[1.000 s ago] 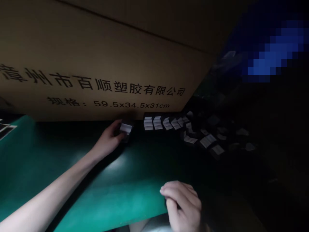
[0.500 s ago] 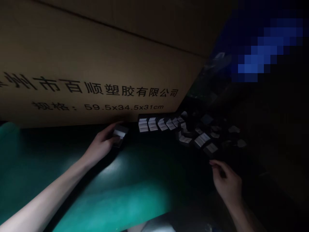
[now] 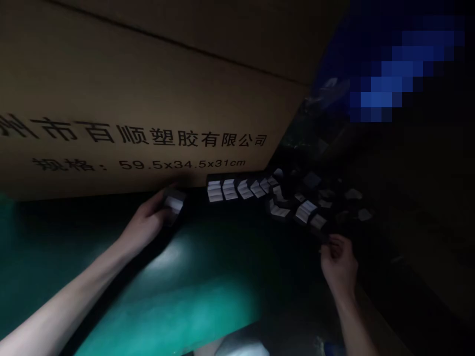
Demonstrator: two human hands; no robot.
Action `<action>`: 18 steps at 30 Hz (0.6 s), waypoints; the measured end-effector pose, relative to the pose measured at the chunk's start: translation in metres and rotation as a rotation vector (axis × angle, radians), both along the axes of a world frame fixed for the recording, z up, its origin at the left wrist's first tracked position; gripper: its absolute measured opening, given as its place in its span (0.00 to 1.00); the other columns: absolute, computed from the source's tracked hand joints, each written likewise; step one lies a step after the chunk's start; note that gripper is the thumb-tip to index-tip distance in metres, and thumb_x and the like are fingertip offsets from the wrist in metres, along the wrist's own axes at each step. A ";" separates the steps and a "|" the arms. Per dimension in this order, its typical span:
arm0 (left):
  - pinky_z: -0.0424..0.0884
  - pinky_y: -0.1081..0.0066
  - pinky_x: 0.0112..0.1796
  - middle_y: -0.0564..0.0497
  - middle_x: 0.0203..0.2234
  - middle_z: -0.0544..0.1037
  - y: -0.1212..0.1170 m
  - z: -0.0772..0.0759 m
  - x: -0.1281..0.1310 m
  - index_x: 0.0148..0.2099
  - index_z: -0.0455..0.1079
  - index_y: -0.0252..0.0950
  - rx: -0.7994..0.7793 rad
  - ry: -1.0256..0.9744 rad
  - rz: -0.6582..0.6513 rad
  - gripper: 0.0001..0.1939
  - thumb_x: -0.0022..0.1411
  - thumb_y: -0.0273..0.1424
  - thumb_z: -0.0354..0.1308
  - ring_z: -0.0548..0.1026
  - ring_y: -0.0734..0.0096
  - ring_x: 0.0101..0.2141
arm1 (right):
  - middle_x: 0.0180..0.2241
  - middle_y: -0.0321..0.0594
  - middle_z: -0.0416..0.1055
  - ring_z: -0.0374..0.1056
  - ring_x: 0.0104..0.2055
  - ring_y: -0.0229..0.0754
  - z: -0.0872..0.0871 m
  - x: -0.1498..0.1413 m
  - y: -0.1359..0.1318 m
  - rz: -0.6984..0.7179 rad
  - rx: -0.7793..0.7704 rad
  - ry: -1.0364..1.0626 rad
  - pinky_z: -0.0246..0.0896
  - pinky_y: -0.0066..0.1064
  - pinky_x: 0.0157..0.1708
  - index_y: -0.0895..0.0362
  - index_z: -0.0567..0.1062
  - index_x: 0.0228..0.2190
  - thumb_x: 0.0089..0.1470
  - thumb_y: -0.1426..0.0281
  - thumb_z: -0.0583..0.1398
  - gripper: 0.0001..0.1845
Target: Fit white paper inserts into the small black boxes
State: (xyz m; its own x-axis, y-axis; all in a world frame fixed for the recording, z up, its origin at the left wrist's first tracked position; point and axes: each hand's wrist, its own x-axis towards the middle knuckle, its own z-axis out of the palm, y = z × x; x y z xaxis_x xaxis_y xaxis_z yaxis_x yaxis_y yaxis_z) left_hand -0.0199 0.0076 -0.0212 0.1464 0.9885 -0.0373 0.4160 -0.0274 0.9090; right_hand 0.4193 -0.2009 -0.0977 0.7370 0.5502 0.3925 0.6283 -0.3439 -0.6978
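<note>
My left hand (image 3: 146, 222) is closed around a small dark block with a pale stepped face (image 3: 174, 203), just in front of the big carton. To its right, several similar dark blocks with pale faces (image 3: 230, 189) stand in a row along the carton's bottom edge. My right hand (image 3: 340, 264) has its fingers curled together at the near edge of a loose heap of such blocks (image 3: 306, 210). Deep shadow hides whatever is between those fingertips.
A large cardboard carton (image 3: 166, 89) with black printed characters stands along the back. The green tabletop (image 3: 178, 306) lies in front of it. Blurred clear plastic (image 3: 315, 109) and a pixelated blue area (image 3: 393, 74) are at the upper right. The right side is very dark.
My right hand has moved up closer to the heap, and its fingers have curled in more. My left hand still holds the block. The whole view has shifted slightly.
</note>
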 end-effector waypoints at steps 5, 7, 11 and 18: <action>0.74 0.53 0.56 0.48 0.52 0.82 0.000 0.000 0.002 0.68 0.69 0.42 0.031 0.043 0.010 0.33 0.60 0.34 0.57 0.77 0.45 0.54 | 0.37 0.48 0.79 0.76 0.33 0.50 0.007 -0.001 0.007 -0.009 -0.076 -0.066 0.72 0.40 0.36 0.56 0.75 0.46 0.52 0.59 0.58 0.22; 0.74 0.53 0.55 0.48 0.51 0.82 -0.001 0.002 0.003 0.68 0.68 0.43 0.020 0.054 0.013 0.33 0.61 0.34 0.57 0.77 0.46 0.53 | 0.37 0.49 0.79 0.75 0.32 0.50 0.010 -0.003 0.009 0.013 -0.099 -0.086 0.71 0.40 0.35 0.57 0.77 0.46 0.52 0.58 0.58 0.24; 0.74 0.54 0.54 0.48 0.48 0.82 -0.002 0.005 0.004 0.63 0.71 0.41 -0.001 0.068 0.029 0.27 0.61 0.36 0.58 0.77 0.46 0.50 | 0.37 0.49 0.79 0.73 0.31 0.47 0.013 -0.009 0.009 0.069 -0.065 -0.092 0.71 0.38 0.33 0.58 0.79 0.47 0.52 0.58 0.59 0.25; 0.68 0.48 0.61 0.51 0.53 0.81 0.009 -0.006 -0.001 0.60 0.71 0.45 -0.005 0.055 0.014 0.22 0.63 0.35 0.58 0.76 0.47 0.56 | 0.34 0.46 0.79 0.74 0.31 0.47 0.035 0.036 0.011 -0.037 0.057 0.097 0.70 0.37 0.31 0.59 0.79 0.46 0.53 0.54 0.60 0.27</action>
State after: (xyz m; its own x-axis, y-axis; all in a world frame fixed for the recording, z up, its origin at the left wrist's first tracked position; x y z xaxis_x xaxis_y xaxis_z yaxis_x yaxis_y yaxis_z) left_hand -0.0213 0.0168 -0.0269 0.1305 0.9902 -0.0498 0.4659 -0.0169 0.8847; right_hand 0.4553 -0.1895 -0.0623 0.7927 0.5005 0.3479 0.5442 -0.3241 -0.7738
